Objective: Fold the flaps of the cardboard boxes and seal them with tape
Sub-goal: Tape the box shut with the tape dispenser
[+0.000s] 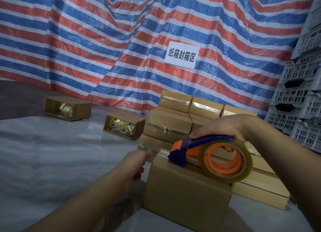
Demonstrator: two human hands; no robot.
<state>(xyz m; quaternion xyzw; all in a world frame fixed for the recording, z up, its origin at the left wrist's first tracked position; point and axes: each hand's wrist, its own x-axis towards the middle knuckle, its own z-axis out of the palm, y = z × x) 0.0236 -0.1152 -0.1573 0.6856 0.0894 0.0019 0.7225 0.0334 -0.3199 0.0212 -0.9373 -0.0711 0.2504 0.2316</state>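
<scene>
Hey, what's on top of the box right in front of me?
A tape dispenser rests on the box, its blue nose at the far end of the top seam, held by the right hand. The roll hides the seam's near end, so the tape there can't be seen.

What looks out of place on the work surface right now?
Two boxes lie on their sides with open ends showing shiny contents, one far left, one nearer the sealed stack. Neither is folded or taped. The box being taped looks square.
</scene>
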